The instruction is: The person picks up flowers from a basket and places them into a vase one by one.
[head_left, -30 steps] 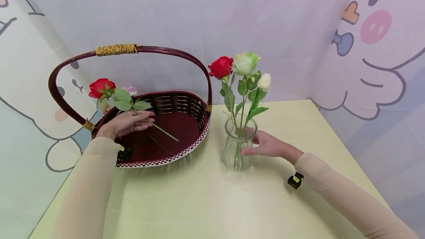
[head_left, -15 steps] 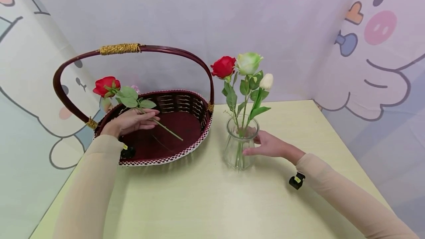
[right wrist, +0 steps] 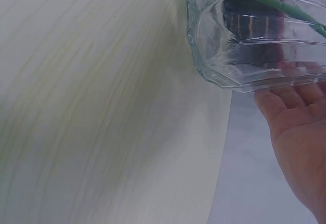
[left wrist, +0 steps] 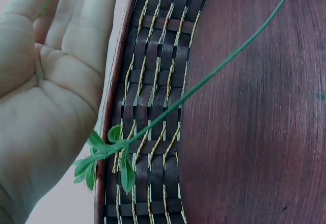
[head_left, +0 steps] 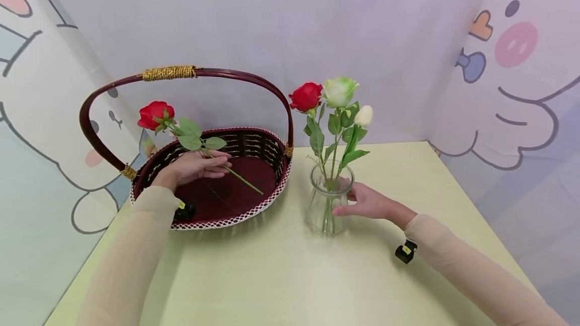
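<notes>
a: what are you seeing on the left?

b: from my desk, in the head view, i'm watching the left hand (head_left: 197, 166) pinching a red rose (head_left: 156, 114) by its stem, its fingers otherwise stretching almost straight. the bloom is pointing to ten o'clock, the stem's bare end to four. the hand is hanging over the oval basket (head_left: 257, 166), which is sitting at nine o'clock from the glass vase (head_left: 319, 210).

a: and the right?

b: the right hand (head_left: 369, 202) is gripping that vase at three o'clock, thumb showing in front, fingers curving behind the glass. the vase is standing on the table (head_left: 272, 270). in it a second red rose (head_left: 305, 96) is leaning to eleven, a pale green rose (head_left: 340, 92) is rising to twelve, a white tulip (head_left: 364, 116) is tilting to one.

a: anything else?

b: in the left wrist view a leafy sprig (left wrist: 119, 146) is crossing the basket's weave; whose stem it is, i'm not managing to tell.
</notes>
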Action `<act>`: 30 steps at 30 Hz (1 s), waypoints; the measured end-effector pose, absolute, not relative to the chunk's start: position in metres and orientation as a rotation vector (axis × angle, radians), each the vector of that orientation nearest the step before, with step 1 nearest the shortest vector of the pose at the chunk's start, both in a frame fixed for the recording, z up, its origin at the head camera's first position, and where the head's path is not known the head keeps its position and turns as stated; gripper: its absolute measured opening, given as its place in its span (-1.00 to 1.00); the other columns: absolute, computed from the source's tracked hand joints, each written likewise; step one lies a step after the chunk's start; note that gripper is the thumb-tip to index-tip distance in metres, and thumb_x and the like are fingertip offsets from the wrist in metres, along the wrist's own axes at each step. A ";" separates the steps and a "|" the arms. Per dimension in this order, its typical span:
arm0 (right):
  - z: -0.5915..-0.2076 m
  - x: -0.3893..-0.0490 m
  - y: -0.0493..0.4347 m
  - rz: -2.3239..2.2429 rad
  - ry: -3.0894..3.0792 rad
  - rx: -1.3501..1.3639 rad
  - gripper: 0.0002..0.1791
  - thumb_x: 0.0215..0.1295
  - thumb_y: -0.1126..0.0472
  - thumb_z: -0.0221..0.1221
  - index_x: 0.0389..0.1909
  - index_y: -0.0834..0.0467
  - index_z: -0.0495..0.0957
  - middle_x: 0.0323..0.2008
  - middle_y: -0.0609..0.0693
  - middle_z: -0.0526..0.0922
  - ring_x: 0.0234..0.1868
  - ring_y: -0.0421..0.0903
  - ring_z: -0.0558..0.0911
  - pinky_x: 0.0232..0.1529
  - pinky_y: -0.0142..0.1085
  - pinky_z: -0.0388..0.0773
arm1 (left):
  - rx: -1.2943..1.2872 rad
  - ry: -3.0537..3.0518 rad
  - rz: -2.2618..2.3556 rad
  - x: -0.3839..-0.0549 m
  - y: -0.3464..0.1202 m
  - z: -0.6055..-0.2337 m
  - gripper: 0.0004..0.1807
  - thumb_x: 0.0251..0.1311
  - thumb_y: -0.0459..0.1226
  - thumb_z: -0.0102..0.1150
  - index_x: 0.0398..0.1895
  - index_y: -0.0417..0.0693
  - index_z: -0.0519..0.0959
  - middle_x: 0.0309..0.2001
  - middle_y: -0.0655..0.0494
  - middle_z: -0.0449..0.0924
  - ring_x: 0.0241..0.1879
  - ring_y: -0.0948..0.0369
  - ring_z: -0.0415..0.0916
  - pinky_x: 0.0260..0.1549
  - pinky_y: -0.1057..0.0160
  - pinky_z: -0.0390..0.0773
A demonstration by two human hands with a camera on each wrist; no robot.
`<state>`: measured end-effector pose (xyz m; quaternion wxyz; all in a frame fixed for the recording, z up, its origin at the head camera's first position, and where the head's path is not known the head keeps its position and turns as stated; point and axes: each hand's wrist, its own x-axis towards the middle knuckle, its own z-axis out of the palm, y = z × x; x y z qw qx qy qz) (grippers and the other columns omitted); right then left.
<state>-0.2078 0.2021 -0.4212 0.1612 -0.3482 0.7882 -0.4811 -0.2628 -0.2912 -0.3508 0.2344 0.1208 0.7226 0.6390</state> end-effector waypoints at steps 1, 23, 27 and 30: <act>-0.421 -0.208 0.202 -1.372 2.253 -0.995 -0.16 0.29 0.11 0.40 0.51 0.21 0.26 0.47 0.08 0.32 0.46 0.01 0.33 0.44 0.10 0.26 | 0.328 1.991 1.754 -0.263 -0.290 -0.351 -0.77 0.50 -0.32 0.09 0.09 -0.08 0.67 0.00 -0.03 0.73 0.03 -0.01 0.68 0.14 -0.04 0.57; -0.421 -0.206 0.204 -1.391 2.261 -0.984 -0.16 0.28 0.10 0.42 0.51 0.17 0.27 0.46 0.00 0.35 0.45 0.00 0.33 0.44 0.10 0.26 | 0.313 2.066 1.648 -0.254 -0.278 -0.337 -0.56 0.43 -0.27 0.20 0.29 -0.32 0.52 0.10 -0.19 0.66 0.14 -0.12 0.60 0.22 -0.17 0.44; -0.422 -0.206 0.205 -1.385 2.264 -0.981 -0.16 0.29 0.11 0.41 0.51 0.19 0.25 0.46 0.05 0.34 0.45 0.01 0.33 0.44 0.06 0.26 | 0.327 2.043 1.647 -0.254 -0.276 -0.333 -0.56 0.42 -0.28 0.21 0.30 -0.29 0.52 0.13 -0.17 0.64 0.18 -0.13 0.56 0.21 -0.09 0.50; -0.423 -0.206 0.203 -1.391 2.253 -0.989 -0.16 0.29 0.12 0.40 0.52 0.18 0.24 0.47 0.10 0.33 0.46 0.02 0.32 0.45 0.07 0.25 | 0.362 2.035 1.631 -0.252 -0.275 -0.332 -0.56 0.45 -0.28 0.18 0.31 -0.29 0.51 0.14 -0.17 0.64 0.18 -0.16 0.55 0.16 -0.01 0.57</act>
